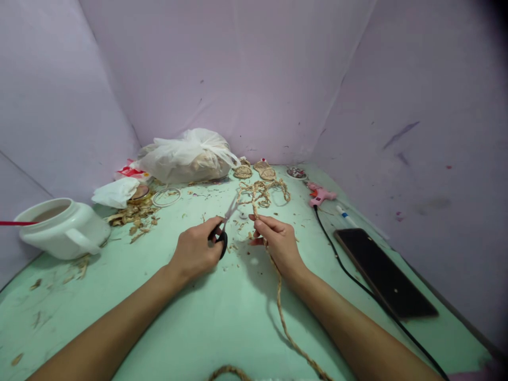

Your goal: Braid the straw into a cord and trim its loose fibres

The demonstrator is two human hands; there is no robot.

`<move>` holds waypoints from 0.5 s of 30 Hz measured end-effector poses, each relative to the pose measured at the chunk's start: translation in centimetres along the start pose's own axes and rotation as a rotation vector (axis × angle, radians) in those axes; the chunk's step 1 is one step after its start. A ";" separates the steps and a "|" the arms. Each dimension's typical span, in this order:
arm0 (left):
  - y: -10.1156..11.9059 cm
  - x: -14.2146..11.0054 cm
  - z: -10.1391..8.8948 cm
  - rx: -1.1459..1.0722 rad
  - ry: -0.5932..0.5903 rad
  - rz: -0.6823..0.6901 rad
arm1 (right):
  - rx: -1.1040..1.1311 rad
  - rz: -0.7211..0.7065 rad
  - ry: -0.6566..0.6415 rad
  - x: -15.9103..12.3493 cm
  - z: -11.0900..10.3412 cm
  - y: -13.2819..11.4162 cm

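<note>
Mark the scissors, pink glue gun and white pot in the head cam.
Scissors (pixel 228 215): head view, on the metal blades near the pivot.
Pink glue gun (pixel 321 195): head view, on the pink body.
White pot (pixel 55 236): head view, on the outer side wall.

Scissors (pixel 229 212): black handles, silver-grey blades. Held aslant, blades pointing away and a little right, tips close by the loose loops of the cord — contact cannot be told. Blade gap too small to read.

Plant-fibre cord (pixel 279 301): tan, rough, twisted or braided. Far end lies in a loose tangle of loops and thin strands, spread to both sides. From there a thicker length runs nearer, pinched partway, then sags in a slack curve to the bottom edge. A similar arc shows at bottom centre — link out of view.
</note>
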State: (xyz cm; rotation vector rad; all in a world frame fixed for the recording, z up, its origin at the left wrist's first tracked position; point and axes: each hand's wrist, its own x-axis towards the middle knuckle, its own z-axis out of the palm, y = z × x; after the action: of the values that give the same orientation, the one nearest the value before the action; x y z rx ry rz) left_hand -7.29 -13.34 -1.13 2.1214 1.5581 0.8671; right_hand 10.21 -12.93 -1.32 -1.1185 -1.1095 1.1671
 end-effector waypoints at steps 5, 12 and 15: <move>0.0 0.8 -0.1 -0.764 0.074 -0.345 | -0.414 -0.241 -0.242 -0.9 0.1 0.6; -0.1 0.9 0.3 -0.971 0.125 -0.405 | -0.669 -0.372 -0.310 -1.6 0.6 1.1; 0.0 0.9 0.2 -1.024 0.160 -0.390 | -0.576 -0.309 -0.284 -1.4 0.6 1.5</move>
State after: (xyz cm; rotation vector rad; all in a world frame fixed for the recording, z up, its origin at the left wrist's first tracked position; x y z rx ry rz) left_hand -7.00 -12.49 -1.09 1.0114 1.1275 1.3168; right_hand 9.34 -14.16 -2.77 -1.1683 -1.8462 0.7909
